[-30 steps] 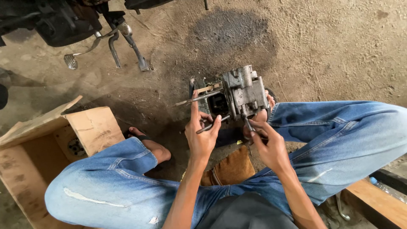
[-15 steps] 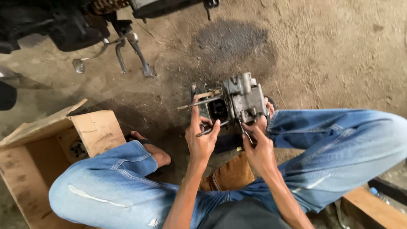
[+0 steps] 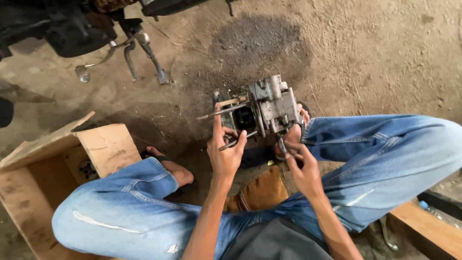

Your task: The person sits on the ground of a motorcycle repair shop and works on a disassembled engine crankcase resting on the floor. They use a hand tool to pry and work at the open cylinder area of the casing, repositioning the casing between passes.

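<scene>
A grey metal engine part (image 3: 269, 108) with several long studs sticking out stands on the dirt floor between my knees. My left hand (image 3: 225, 151) is at its left side, fingers closed around one of the thin metal studs (image 3: 237, 141), with the index finger stretched up along the part. Just below the part's right corner, my right hand (image 3: 301, 166) pinches a small dark tool (image 3: 281, 144) against the casing. I sit low, in blue jeans, with both bare feet near the part.
An open cardboard box (image 3: 53, 168) with a round metal piece inside lies at the left. A motorcycle's underside with kickstand and pedal (image 3: 139, 53) is at the top left. A wooden plank (image 3: 423, 226) lies at the lower right, and an oil stain darkens the floor ahead.
The view has shifted slightly; both hands stay on the engine part, the right hand still working at its lower right corner.
</scene>
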